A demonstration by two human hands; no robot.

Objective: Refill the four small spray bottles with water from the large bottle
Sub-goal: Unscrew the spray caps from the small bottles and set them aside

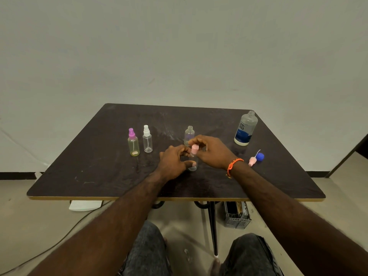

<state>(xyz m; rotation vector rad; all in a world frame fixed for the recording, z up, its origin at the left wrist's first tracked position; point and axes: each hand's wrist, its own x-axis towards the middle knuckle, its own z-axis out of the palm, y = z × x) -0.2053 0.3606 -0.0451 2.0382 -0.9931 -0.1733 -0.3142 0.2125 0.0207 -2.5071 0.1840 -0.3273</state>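
Mid-counter, left hand [175,162] grips a clear spray bottle [193,163] while right hand [211,150] pinches its pink cap [194,150]; another bottle [189,135] stands uncapped, two appear untouched.

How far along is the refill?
Done: the large bottle stands uncapped, its blue cap beside a loose pink sprayer; one small bottle stands open. In hand: left hand holds a clear bottle, right hand on its pink top. Left: purple-topped and white-topped bottles remain closed.
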